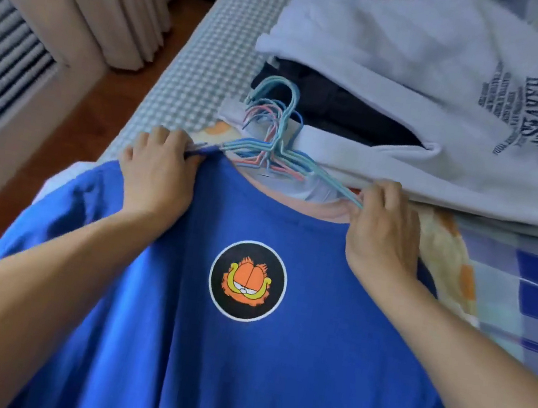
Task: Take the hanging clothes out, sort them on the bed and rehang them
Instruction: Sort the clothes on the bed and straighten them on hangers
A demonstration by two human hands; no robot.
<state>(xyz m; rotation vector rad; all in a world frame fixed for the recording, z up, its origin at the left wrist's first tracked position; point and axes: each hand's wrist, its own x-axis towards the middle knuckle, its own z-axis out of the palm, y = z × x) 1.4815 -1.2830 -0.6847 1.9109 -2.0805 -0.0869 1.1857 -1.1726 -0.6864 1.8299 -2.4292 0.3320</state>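
a home bedroom. the bed [190,64] w/ a checked quilt runs ahead of both hands, clothes piled on it beyond the right hand [383,227]. left of the left hand [157,176]: wood floor [73,138], long pale curtains [123,0], a slatted vent [0,62]. wire hangers [270,135] lie between the hands.
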